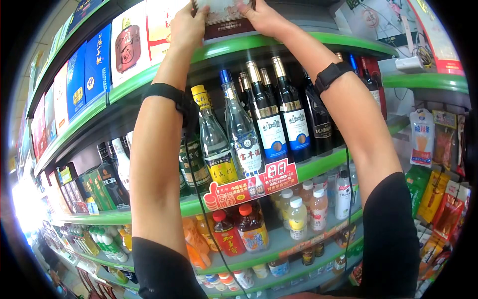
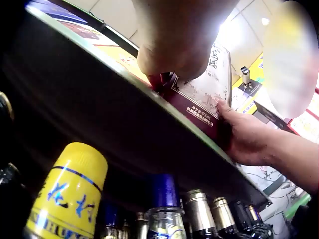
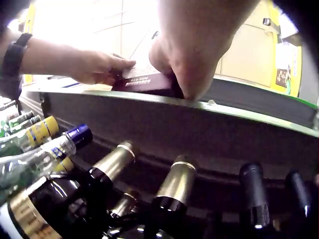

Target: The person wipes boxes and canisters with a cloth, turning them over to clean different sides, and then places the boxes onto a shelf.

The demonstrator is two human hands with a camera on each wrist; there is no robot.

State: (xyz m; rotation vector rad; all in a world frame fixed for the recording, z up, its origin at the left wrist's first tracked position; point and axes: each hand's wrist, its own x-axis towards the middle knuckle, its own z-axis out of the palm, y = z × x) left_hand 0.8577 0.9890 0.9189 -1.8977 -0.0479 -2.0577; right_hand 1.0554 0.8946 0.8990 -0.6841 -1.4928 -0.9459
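A dark red box with a pale printed front [image 1: 225, 26] stands at the green-edged upper shelf, its top cut off in the head view. My left hand [image 1: 188, 24] grips its left side and my right hand [image 1: 266, 19] its right side, thumbs on the front. In the left wrist view, the box [image 2: 202, 102] leans at the shelf edge, with the right hand [image 2: 249, 134] round its side. The right wrist view has the box [image 3: 149, 83] between the left hand [image 3: 102, 67] and the right hand [image 3: 184, 64].
Below stand wine bottles [image 1: 271, 124], clear liquor bottles [image 1: 214, 142] and a red price sign [image 1: 251, 185]. Boxed goods [image 1: 97, 65] line the upper shelf at left. Drink bottles [image 1: 297, 217] fill lower shelves; snack packets [image 1: 430, 199] hang at right.
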